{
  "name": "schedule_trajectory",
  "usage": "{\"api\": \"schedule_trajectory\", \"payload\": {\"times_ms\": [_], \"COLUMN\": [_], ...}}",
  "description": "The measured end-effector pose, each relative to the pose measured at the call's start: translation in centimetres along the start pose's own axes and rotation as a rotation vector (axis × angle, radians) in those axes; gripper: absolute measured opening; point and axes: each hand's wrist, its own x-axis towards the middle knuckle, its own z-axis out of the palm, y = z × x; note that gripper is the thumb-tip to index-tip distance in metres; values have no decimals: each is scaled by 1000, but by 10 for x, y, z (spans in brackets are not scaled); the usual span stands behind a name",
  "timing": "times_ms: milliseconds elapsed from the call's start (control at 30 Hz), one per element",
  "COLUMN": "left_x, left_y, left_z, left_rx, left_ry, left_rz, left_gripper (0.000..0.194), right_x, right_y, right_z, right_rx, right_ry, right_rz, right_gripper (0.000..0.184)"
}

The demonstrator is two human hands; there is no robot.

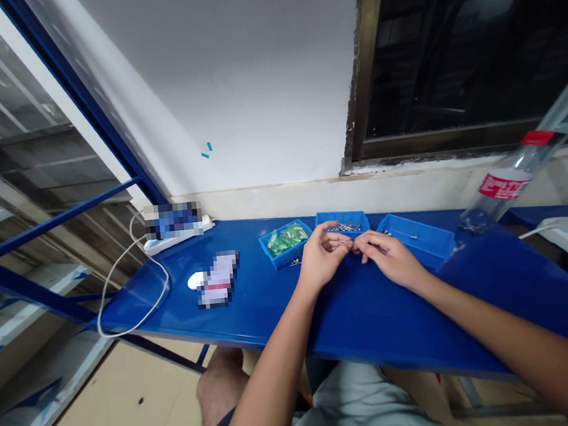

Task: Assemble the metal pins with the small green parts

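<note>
My left hand (321,255) is closed in a pinch in front of the bins, with a small thin metal piece (346,241) at its fingertips. Facing it, my right hand (386,255) has its fingers pressed together close to the same spot; whatever lies between them is too small to make out. Behind my hands stands a blue bin (339,216) with many slender metal pieces (346,228). To its left, another blue bin (283,261) holds green, glossy pieces (286,238). On the right, a third blue bin (435,242) contains a few small metal pieces (413,237).
On the blue table (375,328) are a pixelated flat item (219,279), a white round object (197,280) and a power strip (180,235) with a looping cable (167,288). A red-capped clear bottle (505,185) stands at the right, near the window.
</note>
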Motion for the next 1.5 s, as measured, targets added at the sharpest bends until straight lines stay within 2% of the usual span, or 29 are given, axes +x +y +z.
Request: {"api": "schedule_trajectory", "payload": {"times_ms": [100, 200, 433, 867, 1000, 1133, 1233, 1333, 1400, 1500], "left_x": [2, 2, -1, -2, 0, 3, 4, 3, 3, 3], "left_y": [-1, -2, -1, 1, 0, 0, 0, 0, 1, 3], "left_z": [-2, -2, -4, -2, -2, -5, -7, -8, -9, -8], "left_rx": [-134, -179, -59, 24, 60, 102, 99, 82, 79, 72], "left_ry": [-3, -45, -108, -163, -78, 114, 208, 251, 268, 286], "left_rz": [-32, -60, -119, -61, -39, 16, 25, 27, 25, 27], "left_gripper": [70, 74, 66, 52, 55, 40, 35, 37, 38, 38], "right_x": [-1, -2, -1, -1, 0, 2, 5, 10, 12, 11], "right_y": [3, 8, 12, 12, 11, 10, 10, 13, 15, 16], "right_z": [3, 5, 2, 0, 1, 1, 1, 0, -1, -1], "right_rx": [-21, -42, -33, -6, 30, 86, 161, 190, 147, -39], "right_ry": [-52, -49, 93, 129, 106, 78, 121, 223, 249, 161], "right_rz": [-21, -35, -29, -11, 68, 173, 209, 215, 246, 225], "right_gripper": [31, 26, 21, 28, 36, 43, 46, 49, 52, 53]}}
